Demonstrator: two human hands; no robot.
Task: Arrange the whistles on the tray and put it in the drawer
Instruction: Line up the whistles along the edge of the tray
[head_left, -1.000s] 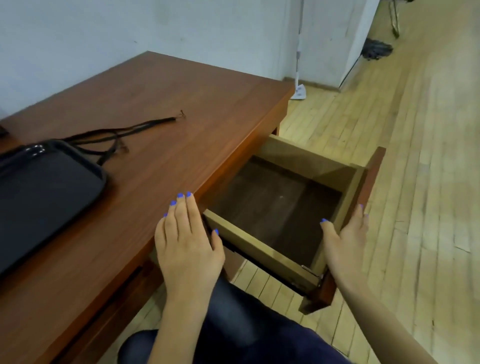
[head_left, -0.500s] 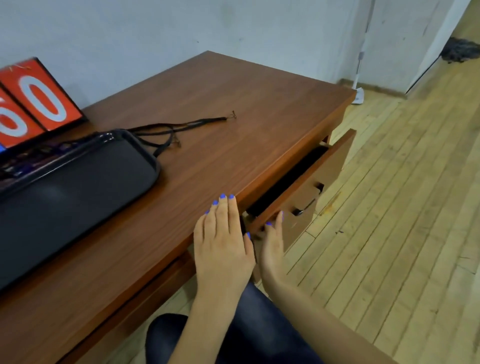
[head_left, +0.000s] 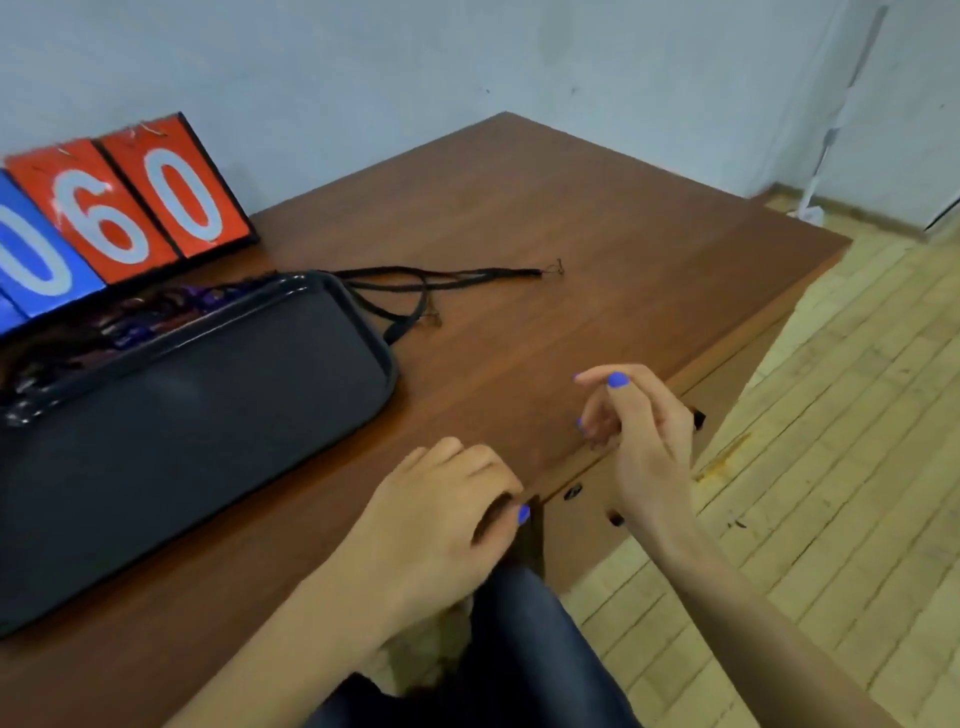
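Reaching next for the whistles (head_left: 130, 317) heaped behind the tray (head_left: 197, 431) at left would go best from both hands, left (head_left: 436, 519) loosely curled on the worktop (head_left: 571, 218), right (head_left: 634, 426) relaxed, holding nothing, above the closed-looking drawer (head_left: 587, 514).

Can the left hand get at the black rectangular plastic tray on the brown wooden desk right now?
Probably yes. The left hand holds nothing and rests at the desk edge, right of the black tray; only bare desktop lies between them.
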